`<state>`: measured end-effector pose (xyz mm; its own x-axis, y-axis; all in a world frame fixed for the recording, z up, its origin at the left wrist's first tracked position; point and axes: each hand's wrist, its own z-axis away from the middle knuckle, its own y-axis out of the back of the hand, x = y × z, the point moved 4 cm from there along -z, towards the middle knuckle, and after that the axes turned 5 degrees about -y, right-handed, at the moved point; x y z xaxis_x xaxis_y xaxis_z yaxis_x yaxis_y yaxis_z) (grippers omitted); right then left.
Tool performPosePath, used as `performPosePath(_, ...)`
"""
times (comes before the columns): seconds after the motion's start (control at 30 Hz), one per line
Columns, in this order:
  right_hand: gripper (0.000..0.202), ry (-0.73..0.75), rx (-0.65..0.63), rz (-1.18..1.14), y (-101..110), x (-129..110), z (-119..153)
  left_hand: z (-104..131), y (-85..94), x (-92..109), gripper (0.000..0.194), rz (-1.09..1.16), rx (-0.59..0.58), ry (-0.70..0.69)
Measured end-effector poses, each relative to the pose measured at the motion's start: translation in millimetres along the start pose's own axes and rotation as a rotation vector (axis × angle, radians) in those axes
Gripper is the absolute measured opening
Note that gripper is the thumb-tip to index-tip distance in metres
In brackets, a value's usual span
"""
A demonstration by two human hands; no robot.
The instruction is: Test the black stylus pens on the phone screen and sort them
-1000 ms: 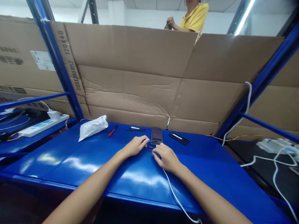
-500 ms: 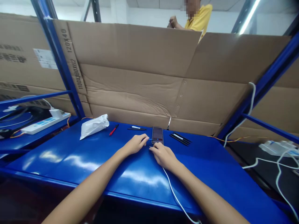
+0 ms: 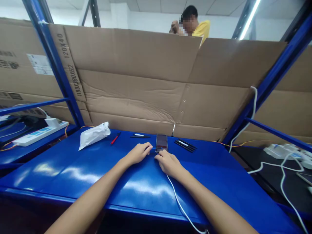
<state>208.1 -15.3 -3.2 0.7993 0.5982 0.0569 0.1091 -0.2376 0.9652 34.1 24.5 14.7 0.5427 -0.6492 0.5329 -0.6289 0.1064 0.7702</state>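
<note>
My left hand (image 3: pixel 140 153) rests near the blue tabletop with thumb and fingers pinched on a thin blue stick (image 3: pixel 156 148), which points right across the near end of a dark phone (image 3: pixel 161 141). My right hand (image 3: pixel 168 162) is just right of it, fingers curled and pressed together near the phone's lower edge. What those fingers hold, if anything, is hidden. From beneath the right hand a white cable (image 3: pixel 179 201) runs toward the table's front edge. Several black pens (image 3: pixel 185 145) lie right of the phone.
A white plastic bag (image 3: pixel 94 136), a red pen (image 3: pixel 115 138) and black pens (image 3: pixel 140 135) lie left of the phone. Cardboard (image 3: pixel 131 52) walls the back. Power strips (image 3: pixel 41 133) and cables sit at both sides. Beyond the cardboard is a person in yellow (image 3: pixel 202 29).
The camera view has shifted slightly, so the scene sits a little lower and further left. Both hands keep nearly the same place by the phone. The person behind the cardboard is lower.
</note>
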Motion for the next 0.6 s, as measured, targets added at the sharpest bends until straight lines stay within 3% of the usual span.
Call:
performPosePath(0.27,0.015,-0.028,0.097,-0.111,2.1,4.6,2.5,0.2,1.0,0.1,0.037,0.012,0.006,-0.007)
performPosePath(0.4,0.015,-0.122,0.201,-0.424,8.3,15.4,5.2,0.2,1.8,-0.1,0.037,0.018,0.0,-0.007)
performPosePath(0.53,0.003,-0.316,0.289,-0.785,7.2,38.4,5.8,0.5,0.3,-0.3,0.037,0.02,-0.022,-0.008)
performPosePath(0.6,0.01,-0.41,0.328,-0.958,3.2,50.9,4.8,0.8,-1.1,1.2,0.039,0.026,-0.033,-0.018)
